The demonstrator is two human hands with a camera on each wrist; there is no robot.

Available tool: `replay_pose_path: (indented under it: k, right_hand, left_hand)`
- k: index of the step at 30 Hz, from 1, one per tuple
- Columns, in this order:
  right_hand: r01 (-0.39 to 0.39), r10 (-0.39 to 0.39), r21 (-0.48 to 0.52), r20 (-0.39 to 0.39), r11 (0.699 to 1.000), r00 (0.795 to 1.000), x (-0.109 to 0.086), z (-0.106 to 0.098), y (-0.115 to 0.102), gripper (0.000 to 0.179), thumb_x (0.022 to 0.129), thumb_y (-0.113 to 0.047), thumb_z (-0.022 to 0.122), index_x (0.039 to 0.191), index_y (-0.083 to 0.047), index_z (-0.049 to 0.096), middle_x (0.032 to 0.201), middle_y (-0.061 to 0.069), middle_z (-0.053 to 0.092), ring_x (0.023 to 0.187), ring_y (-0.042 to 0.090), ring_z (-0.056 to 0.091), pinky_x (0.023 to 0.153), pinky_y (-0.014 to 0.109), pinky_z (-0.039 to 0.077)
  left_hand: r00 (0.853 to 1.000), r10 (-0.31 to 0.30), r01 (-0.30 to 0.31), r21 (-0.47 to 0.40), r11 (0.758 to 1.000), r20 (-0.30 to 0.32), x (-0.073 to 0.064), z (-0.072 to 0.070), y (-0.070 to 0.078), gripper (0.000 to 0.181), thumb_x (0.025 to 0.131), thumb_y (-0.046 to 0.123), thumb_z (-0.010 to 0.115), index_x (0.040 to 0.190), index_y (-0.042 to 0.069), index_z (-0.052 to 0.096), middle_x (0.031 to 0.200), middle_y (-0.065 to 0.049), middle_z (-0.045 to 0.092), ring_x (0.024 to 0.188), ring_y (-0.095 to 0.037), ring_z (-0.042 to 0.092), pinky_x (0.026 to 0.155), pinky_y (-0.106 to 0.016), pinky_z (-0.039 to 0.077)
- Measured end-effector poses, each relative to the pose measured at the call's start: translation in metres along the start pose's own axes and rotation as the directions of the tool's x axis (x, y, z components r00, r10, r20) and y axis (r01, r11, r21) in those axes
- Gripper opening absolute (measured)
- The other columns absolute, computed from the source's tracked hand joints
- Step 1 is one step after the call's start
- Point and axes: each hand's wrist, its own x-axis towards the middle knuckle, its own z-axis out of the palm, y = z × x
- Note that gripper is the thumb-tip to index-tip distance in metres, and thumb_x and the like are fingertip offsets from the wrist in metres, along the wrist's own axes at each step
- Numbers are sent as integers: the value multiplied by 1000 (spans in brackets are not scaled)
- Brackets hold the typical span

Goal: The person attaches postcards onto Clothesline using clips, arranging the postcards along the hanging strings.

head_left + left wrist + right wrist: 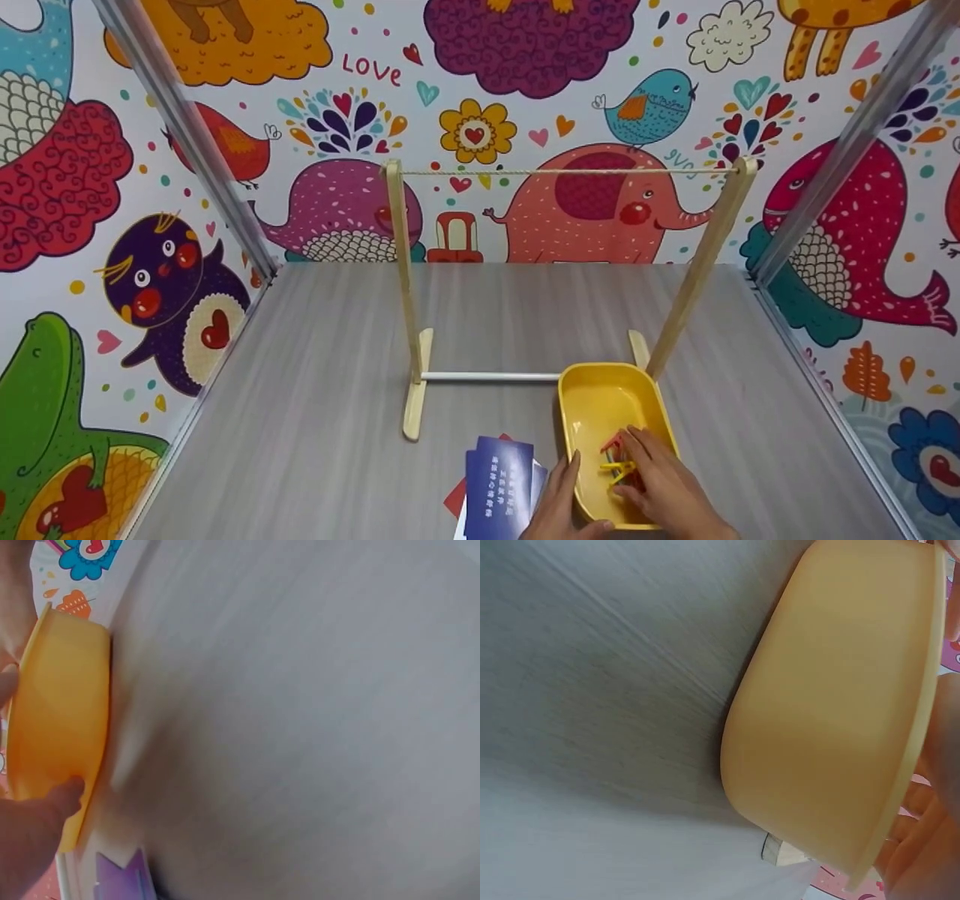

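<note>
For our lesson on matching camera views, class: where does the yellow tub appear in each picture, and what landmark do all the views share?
Head: the yellow tub is low, right of centre, its inside showing.
Left wrist: it runs down the left side, outer wall showing.
Right wrist: it fills much of the right half, outer wall showing.
Shared landmark: the grey surface beneath it.

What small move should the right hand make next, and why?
I'd probably pinch one of the small coloured clips and lift it out. The right hand is at them inside the yellow tub, though a firm grip can't be confirmed. The left hand touches the tub's edge, likely steadying it, and the cards lie close by.
</note>
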Motion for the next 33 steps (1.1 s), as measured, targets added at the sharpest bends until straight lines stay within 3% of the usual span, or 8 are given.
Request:
replay_pose_path:
  k: [6, 12, 27, 33]
  right_hand:
    - [45, -46, -46, -23, 998, 999, 4, 1, 2, 81, 76, -37, 85, 143, -9, 51, 146, 14, 51, 130, 32, 52, 112, 54, 42]
    - [26, -25, -49, 23, 998, 999, 8, 1, -3, 76, 74, -28, 88, 140, -10, 55, 144, 16, 51, 129, 36, 52, 110, 63, 38]
    - [89, -86, -96, 38, 991, 996, 17, 9, -11, 64, 72, -20, 89, 130, -8, 62, 131, 15, 58, 119, 35, 56, 105, 62, 42]
    - [121, -121, -135, 5, 983, 993, 21, 11, -13, 52, 71, -13, 90, 118, -10, 69, 112, 5, 61, 102, 25, 58, 95, 52, 48]
  left_hand:
    - [1000, 23, -23, 10, 1000, -18, 1, -1, 1, 100, 85, 45, 76, 158, 3, 23, 158, -21, 33, 140, -35, 42, 113, -38, 42]
    - [1000, 3, -3, -6, 1000, -10, 1, 0, 0, 100, 86, 46, 75, 159, 5, 21, 159, -20, 31, 141, -33, 41, 114, -37, 42]
    - [994, 95, -94, 32, 995, -46, -2, 5, -6, 99, 89, 52, 71, 158, 1, 21, 156, -25, 34, 138, -35, 43, 113, -35, 43]
    - [999, 43, -44, -15, 999, -21, -3, 3, -4, 100, 88, 54, 70, 160, 7, 20, 158, -21, 31, 139, -34, 42, 114, -36, 42]
